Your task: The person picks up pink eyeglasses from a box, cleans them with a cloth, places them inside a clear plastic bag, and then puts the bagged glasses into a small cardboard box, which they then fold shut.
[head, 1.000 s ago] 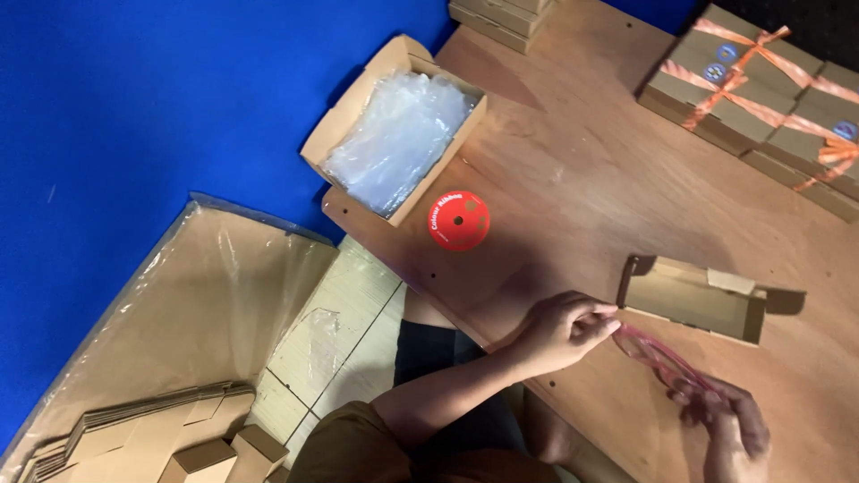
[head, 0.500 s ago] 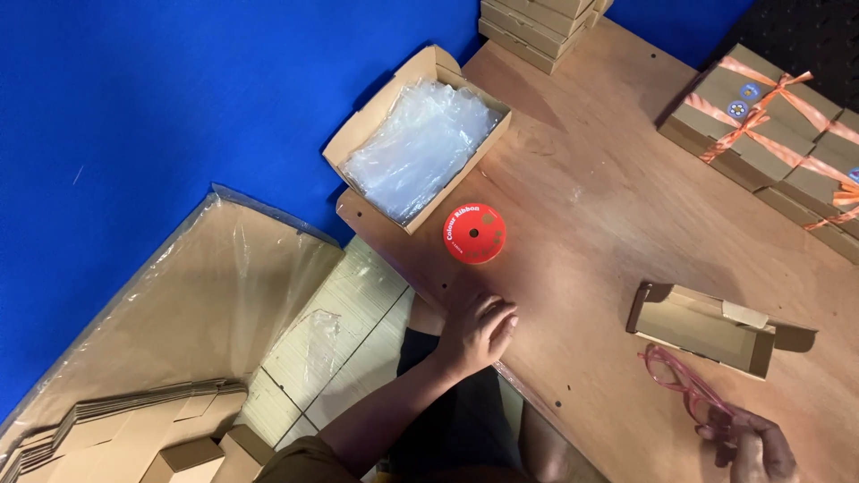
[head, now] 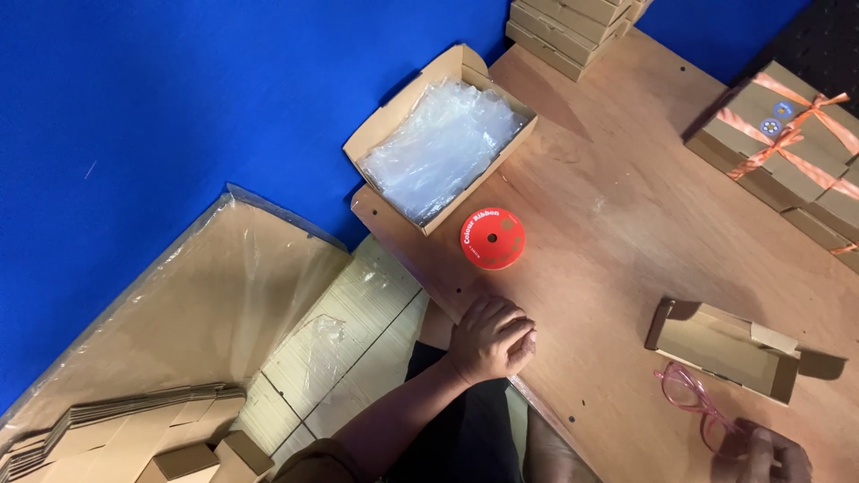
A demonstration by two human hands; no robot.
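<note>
My left hand (head: 492,338) rests at the near edge of the wooden table (head: 608,206), fingers curled with nothing in them, just below a red ribbon spool (head: 493,239). At the lower right, my right hand (head: 769,454) grips one end of a pair of pink-framed glasses (head: 693,400), which lie on the table. An open, empty small cardboard box (head: 725,347) sits right beside the glasses.
An open cardboard box of clear plastic bags (head: 443,139) stands at the table's left corner. Closed boxes tied with orange ribbon (head: 787,134) are at the right, stacked flat boxes (head: 573,27) at the top. Flattened cartons (head: 134,429) and plastic-wrapped cardboard (head: 197,295) lie on the floor.
My left hand let go of the glasses and drew back left to the table's near edge, curling closed. My right hand kept hold of the glasses.
</note>
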